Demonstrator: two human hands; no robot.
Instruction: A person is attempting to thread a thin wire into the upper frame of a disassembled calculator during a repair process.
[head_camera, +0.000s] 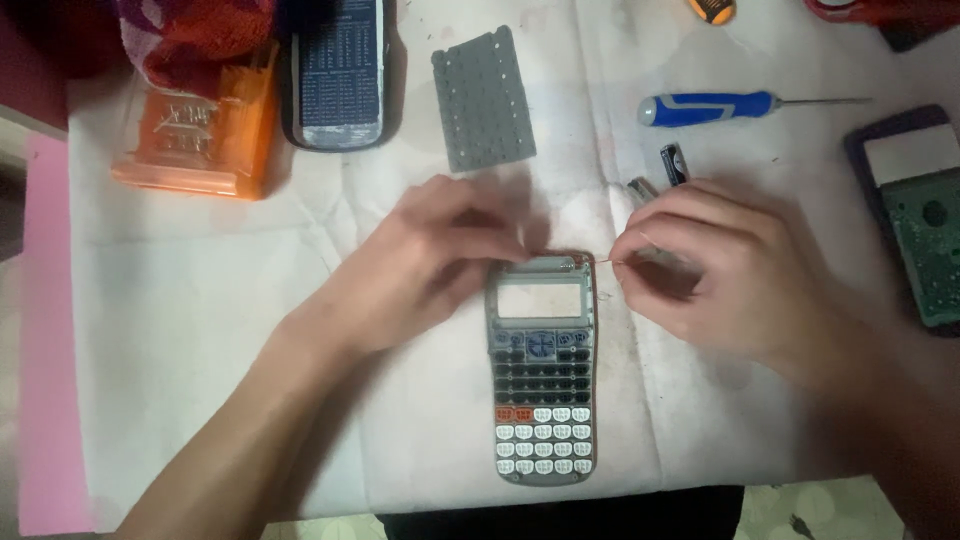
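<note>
Grey and silver, the calculator (541, 370) lies face up on the white cloth (200, 330) that covers the desk, its key rows toward the person and its blank display toward the far side. Both hands meet at its top edge. The left hand (425, 265) reaches in from the lower left, fingertips bunched together at the upper left corner of the case; motion blur hides whether they pinch anything, so I cannot tell how that grip stands. The right hand (715, 265) comes from the right, thumb and forefinger pressed together on a thin reddish wire (601, 262) that runs to the top right corner of the calculator. The wire is very fine and hard to follow.

Behind the right hand's knuckles two small dark batteries (673, 163) peek out, one of them partly covered. Farther back lies a blue-handled screwdriver (712, 107), shaft pointing right. A grey rubber keypad mat (484, 99) lies flat beyond the left hand. Beside it a dark calculator cover (336, 75) is cut off by the top edge, and an orange plastic box (200, 140) sits at the far left under red fabric. A green circuit board (925, 240) in a dark shell is cut off by the right edge.
</note>
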